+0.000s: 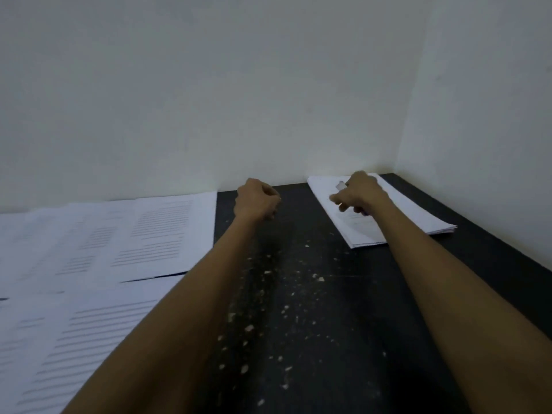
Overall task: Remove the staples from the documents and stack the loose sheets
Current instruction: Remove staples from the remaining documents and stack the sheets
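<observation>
Printed sheets point(149, 234) cover the desk's point(484, 240) left side, paper bits point(318, 278) speckle its middle, the left hand point(257, 200) is curled near the far edge, and the right hand point(360, 191) grips a blurred tool point(340, 185) over the stack point(418, 213) at the far right corner.

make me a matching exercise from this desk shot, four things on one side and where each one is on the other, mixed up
1. left hand
2. right hand
3. printed sheets
4. pale scraps

a. spread over the left of the table
b. scattered on the table between the forearms
c. over the paper stack at far right, gripping a small object
d. fingers curled, above bare table near the wall

Pairs: 1-d, 2-c, 3-a, 4-b
</observation>
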